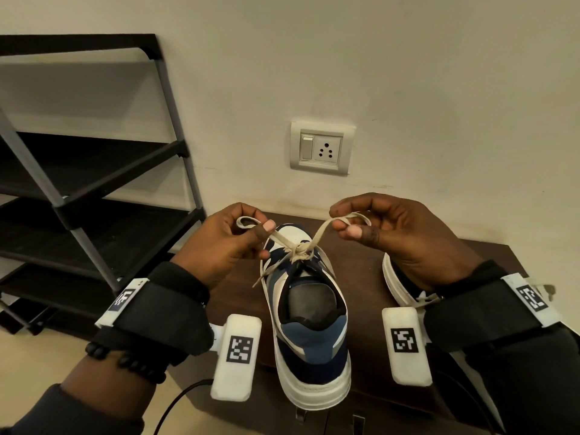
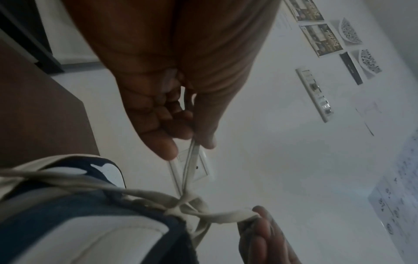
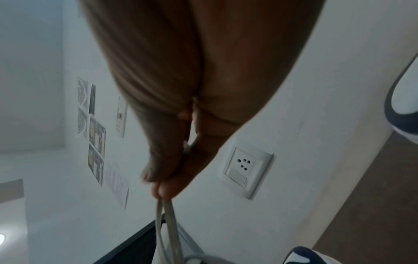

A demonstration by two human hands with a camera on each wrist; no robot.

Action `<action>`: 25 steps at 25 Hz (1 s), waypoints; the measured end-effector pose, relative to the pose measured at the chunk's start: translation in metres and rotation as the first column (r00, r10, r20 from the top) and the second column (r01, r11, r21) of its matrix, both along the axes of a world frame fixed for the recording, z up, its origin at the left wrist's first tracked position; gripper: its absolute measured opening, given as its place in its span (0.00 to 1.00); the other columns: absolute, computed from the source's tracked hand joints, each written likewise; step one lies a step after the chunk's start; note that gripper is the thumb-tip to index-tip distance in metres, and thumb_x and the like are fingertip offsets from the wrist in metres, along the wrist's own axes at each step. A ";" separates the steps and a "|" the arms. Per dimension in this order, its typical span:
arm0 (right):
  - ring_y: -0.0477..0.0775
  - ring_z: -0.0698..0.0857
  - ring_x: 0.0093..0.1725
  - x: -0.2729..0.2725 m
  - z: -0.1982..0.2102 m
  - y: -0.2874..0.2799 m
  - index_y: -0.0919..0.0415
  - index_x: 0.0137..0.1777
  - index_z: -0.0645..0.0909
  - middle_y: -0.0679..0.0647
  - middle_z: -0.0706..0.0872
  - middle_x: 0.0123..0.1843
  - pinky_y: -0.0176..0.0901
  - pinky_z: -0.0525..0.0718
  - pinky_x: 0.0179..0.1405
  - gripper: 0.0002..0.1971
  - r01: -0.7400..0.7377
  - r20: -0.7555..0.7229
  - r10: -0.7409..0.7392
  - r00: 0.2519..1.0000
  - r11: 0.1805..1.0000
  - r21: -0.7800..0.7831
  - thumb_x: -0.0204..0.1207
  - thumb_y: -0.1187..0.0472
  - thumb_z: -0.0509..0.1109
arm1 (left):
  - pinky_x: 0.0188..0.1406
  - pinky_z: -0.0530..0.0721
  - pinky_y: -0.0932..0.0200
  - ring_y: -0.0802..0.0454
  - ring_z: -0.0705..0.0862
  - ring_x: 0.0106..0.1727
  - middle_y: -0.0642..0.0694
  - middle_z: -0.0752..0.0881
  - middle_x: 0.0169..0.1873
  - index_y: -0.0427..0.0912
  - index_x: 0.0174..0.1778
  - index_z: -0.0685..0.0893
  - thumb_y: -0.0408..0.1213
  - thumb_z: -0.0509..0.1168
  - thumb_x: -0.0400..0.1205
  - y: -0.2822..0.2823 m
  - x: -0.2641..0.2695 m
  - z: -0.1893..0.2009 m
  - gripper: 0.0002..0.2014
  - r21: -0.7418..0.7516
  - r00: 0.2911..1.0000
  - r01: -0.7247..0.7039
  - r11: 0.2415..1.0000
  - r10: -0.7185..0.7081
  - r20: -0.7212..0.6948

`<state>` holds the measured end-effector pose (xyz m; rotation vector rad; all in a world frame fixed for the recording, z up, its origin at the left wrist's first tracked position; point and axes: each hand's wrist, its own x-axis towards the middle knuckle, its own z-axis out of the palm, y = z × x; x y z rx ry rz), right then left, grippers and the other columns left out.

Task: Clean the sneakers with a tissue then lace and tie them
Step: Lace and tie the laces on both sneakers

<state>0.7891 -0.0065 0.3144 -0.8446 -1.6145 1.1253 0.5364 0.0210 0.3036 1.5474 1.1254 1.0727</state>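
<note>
A head-camera view looks down at a blue, navy and white sneaker (image 1: pixel 309 315) standing on a dark brown worktop (image 1: pixel 361 277), heel toward the viewer and toe toward a pale wall. Its cream shoelace (image 1: pixel 298 246) is being tied over the tongue. The left hand (image 1: pixel 224 243) pinches one flat bow loop between thumb and forefinger, out to the left. The right hand (image 1: pixel 392 233) pinches the other loop the same way, out to the right. Both loops run down to a small knot (image 1: pixel 300 250) at the top of the lacing, and one loose lace end (image 1: pixel 266 274) trails off the shoe's left side. The left wrist view confirms the loop held taut between the finger pads and the knot bunched close above the shoe.

A second sneaker (image 1: pixel 398 284) sits just right of the first, mostly hidden under the right wrist. A black shelf rack (image 1: pixel 94 189) stands to the left, and a wall socket with switch (image 1: pixel 320 148) is mounted above the worktop.

The lace looks soft, flat and light, likely to slip if held loosely, so gripping each loop near its middle and pulling evenly outward should tighten the bow. The shoe itself appears fairly stiff with a thick sole and may shift under a hard tug. No tissue is visible.
</note>
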 end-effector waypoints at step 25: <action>0.56 0.90 0.42 -0.014 -0.005 -0.002 0.62 0.56 0.83 0.57 0.87 0.41 0.45 0.86 0.43 0.18 0.034 0.226 -0.024 0.974 0.999 -0.042 0.78 0.50 0.61 | 0.31 0.85 0.58 0.51 0.83 0.31 0.41 0.86 0.37 0.39 0.50 0.76 0.34 0.53 0.88 -0.004 0.012 -0.006 0.08 -0.112 0.980 0.106 0.988 -0.086 0.177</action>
